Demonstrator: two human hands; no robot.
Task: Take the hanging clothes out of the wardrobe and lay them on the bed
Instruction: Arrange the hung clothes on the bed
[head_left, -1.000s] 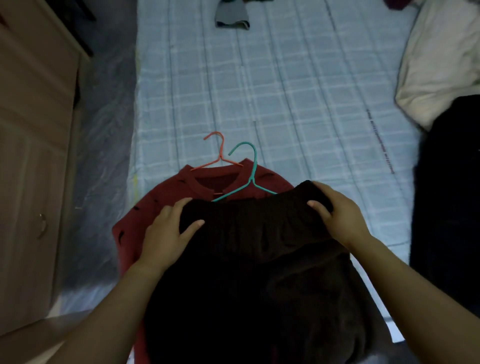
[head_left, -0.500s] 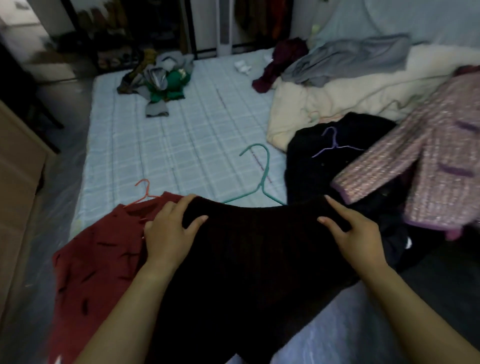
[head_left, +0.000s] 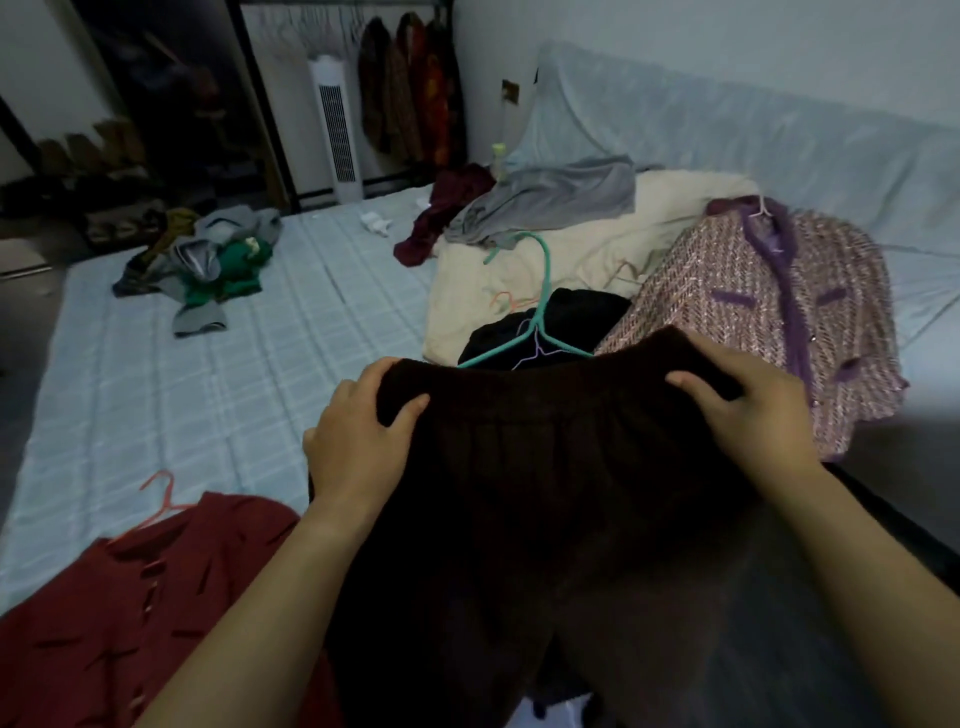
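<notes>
Hands first: the left hand (head_left: 358, 441) and the right hand (head_left: 748, 410) are spread apart, each clamped on one end of the top edge of a dark brown knit garment (head_left: 545, 493), with thumbs on the near side and fingers curled over the far side. The garment sits over the near part of the bed (head_left: 208, 415), which has a pale blue checked sheet, and the rest of it drapes down toward the camera; can't really tell if it's resting on the mattress or held up. A teal plastic hanger (head_left: 540, 312) pokes out of its top edge, hook pointing away over a cream blanket (head_left: 571, 260). To the left lies a red knit sweater with dark flecks (head_left: 104, 623) on an orange hanger (head_left: 161, 499). To the right, just beside the right hand, is a pink and purple tweed jacket (head_left: 753, 312), and behind the dark garment there's a black garment (head_left: 582, 317) with a thin purple hanger (head_left: 535, 345) on it. Further back, a grey top (head_left: 545, 202) lies on the blanket, and a heap of green and grey clothes (head_left: 208, 265) sits well apart on the sheet. A white tower fan (head_left: 337, 135) stands beyond the bed, next to a few patterned coats on a rail (head_left: 410, 104).
</notes>
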